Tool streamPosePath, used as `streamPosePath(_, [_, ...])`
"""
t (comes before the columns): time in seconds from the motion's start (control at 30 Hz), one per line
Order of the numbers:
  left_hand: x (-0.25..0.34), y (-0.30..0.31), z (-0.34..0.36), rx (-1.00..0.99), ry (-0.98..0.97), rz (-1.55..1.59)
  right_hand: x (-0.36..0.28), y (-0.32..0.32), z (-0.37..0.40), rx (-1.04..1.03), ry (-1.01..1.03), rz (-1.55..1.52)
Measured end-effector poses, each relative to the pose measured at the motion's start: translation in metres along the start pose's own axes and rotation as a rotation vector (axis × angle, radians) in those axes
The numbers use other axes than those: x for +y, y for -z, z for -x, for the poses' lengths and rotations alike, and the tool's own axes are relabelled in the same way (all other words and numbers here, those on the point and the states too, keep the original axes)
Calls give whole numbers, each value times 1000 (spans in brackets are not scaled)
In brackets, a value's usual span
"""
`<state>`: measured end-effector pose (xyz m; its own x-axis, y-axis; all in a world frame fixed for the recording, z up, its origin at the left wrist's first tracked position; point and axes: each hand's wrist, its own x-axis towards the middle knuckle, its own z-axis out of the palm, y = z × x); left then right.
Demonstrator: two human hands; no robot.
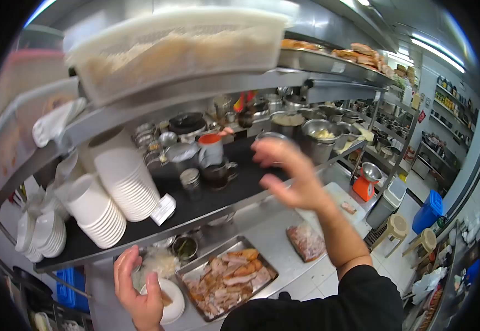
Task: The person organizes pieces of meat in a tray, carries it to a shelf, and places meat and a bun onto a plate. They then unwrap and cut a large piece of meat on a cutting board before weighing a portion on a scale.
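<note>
My left hand (pixel 139 295) hovers at the lower left with thumb and fingers apart and nothing between them. Partly behind it is a white bowl (pixel 175 309) with a brownish piece inside. Beside the bowl, a metal tray (pixel 273 274) holds sliced roasted meat (pixel 229 278). My right hand (pixel 295 179), slightly blurred, reaches over the black shelf, its thumb spread from its curled fingers. A round metal container (pixel 271 135) is partly hidden behind those fingers; contact cannot be made out.
Stacks of white bowls (pixel 127 185) stand on the black shelf (pixel 201 201), with a glass shaker (pixel 191 179) and an orange-and-grey mug (pixel 210 148). Overhead is a large white tub (pixel 179 60). A raw-looking meat slab (pixel 306 243), a cutting board (pixel 336 201) and an orange scale (pixel 364 188) lie rightward.
</note>
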<state>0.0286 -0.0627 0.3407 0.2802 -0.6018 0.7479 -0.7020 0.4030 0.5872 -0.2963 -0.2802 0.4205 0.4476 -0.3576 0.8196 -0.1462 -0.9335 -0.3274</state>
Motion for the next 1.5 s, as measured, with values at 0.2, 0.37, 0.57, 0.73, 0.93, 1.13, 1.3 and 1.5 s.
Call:
streamPosePath(0.2, [157,-108,-117,-153,-718,-166,56,247,-93,384,112,277])
streamPosePath(0.37, [253,-231,-230,-100,-964,-294,183,385,-178,54,-340,770])
streamPosePath(0.57, [315,-341,-362,-300,-753,-633,172,382,-193,-482,-601,1010])
streamPosePath(0.73, [348,-407,-409,-771,-306,-680,181,401,-212,-669,-810,898])
streamPosePath(0.93, [355,-455,-422,-957,-130,-859,193,422,-219,-691,-877,799])
streamPosePath(1.13, [372,-478,-419,-939,-85,-982,210,422,-225,-648,-1012,593])
streamPosePath(1.3, [356,-498,-435,-887,-119,-929,203,414,-221,-657,-1023,608])
streamPosePath(1.5, [348,-519,-455,-929,-107,-881,196,414,-208,-615,-938,689])
